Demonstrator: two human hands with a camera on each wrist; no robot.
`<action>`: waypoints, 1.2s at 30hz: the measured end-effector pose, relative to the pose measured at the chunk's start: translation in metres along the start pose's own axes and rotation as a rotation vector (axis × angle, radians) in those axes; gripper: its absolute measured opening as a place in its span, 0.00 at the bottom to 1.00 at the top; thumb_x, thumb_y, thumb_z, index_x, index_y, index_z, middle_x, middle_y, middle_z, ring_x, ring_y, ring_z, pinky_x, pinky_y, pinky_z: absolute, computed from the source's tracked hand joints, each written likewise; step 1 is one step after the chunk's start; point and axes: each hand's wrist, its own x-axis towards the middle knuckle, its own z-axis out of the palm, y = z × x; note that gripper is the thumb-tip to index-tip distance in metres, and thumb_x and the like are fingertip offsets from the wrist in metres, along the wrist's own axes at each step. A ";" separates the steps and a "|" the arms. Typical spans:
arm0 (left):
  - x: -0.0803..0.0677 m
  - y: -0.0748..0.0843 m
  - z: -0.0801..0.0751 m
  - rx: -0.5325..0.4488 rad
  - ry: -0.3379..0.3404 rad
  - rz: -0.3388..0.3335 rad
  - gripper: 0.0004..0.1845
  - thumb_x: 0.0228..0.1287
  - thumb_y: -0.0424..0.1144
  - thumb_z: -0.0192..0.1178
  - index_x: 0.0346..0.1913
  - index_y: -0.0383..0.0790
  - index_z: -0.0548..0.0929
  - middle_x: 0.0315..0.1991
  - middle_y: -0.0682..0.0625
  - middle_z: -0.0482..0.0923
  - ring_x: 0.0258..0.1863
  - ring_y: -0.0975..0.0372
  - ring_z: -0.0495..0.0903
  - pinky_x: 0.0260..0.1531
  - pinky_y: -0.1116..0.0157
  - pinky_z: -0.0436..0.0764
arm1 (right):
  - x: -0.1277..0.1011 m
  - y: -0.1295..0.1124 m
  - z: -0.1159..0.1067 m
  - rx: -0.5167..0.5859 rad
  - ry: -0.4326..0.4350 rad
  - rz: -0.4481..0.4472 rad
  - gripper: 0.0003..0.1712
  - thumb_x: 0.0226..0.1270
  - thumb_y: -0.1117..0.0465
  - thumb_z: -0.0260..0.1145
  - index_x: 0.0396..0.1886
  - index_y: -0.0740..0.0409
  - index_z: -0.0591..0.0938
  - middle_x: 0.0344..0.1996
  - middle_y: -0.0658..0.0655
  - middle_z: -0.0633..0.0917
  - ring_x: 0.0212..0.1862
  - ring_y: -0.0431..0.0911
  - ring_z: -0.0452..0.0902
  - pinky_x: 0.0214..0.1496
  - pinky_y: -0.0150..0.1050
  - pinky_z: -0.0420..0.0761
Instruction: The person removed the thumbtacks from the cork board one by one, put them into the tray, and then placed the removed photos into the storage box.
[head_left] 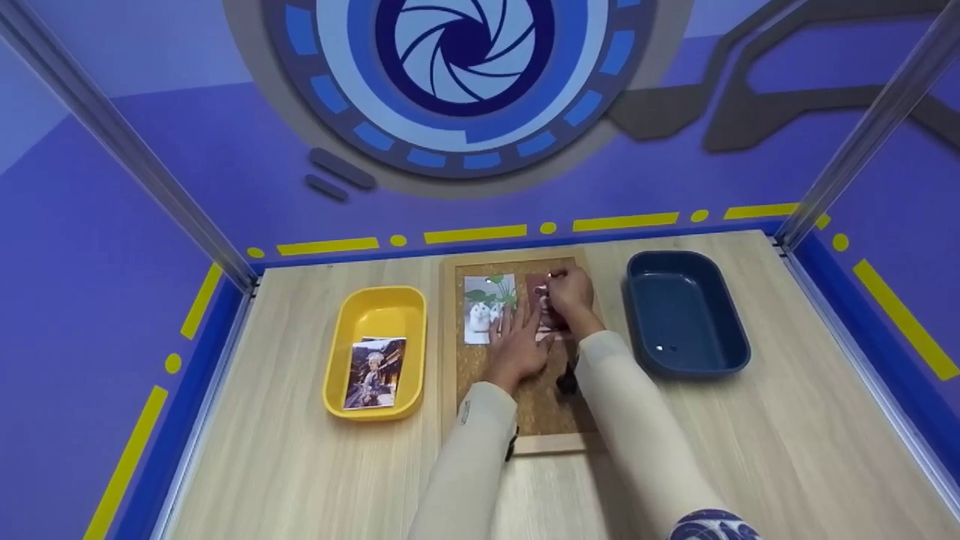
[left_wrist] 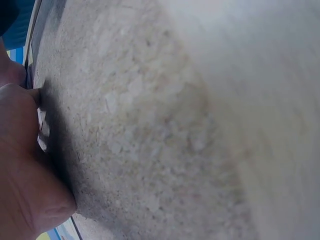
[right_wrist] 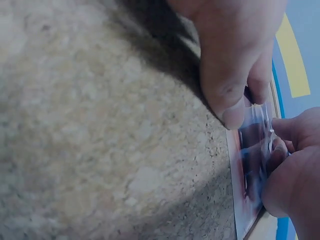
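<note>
So, both mitts are up on the cork board [head_left: 480,382] at the moment. My left hand [head_left: 521,349] lies with its fingers stretched out and a bit spread, not gripping anything, with some fingertips over the right side of the white-animal photo [head_left: 476,321] and the thumb touching the reddish photo [right_wrist: 252,160] near its lower part. My right hand [head_left: 574,294] is at the top of that reddish one, fingers curled in, and honestly I can't tell whether they're pinching something, it's just too small to make out. Both photos sit side by side on the upper half of the board, white-animal one on the left with green leaves in the picture, reddish one on the right and partly hidden by my hands. Left of the board on the desk [head_left: 795,435] there's a yellow tray [head_left: 386,301] with a loose photo [head_left: 375,375] lying on top of another, and a dark blue tray [head_left: 686,300] is over on the right
</note>
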 end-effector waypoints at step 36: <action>0.000 -0.001 0.000 -0.005 0.001 0.000 0.39 0.83 0.65 0.41 0.88 0.62 0.43 0.90 0.58 0.26 0.90 0.52 0.29 0.88 0.42 0.35 | 0.006 -0.001 0.000 -0.150 0.011 0.002 0.12 0.78 0.54 0.65 0.46 0.59 0.86 0.46 0.60 0.89 0.48 0.53 0.84 0.56 0.50 0.84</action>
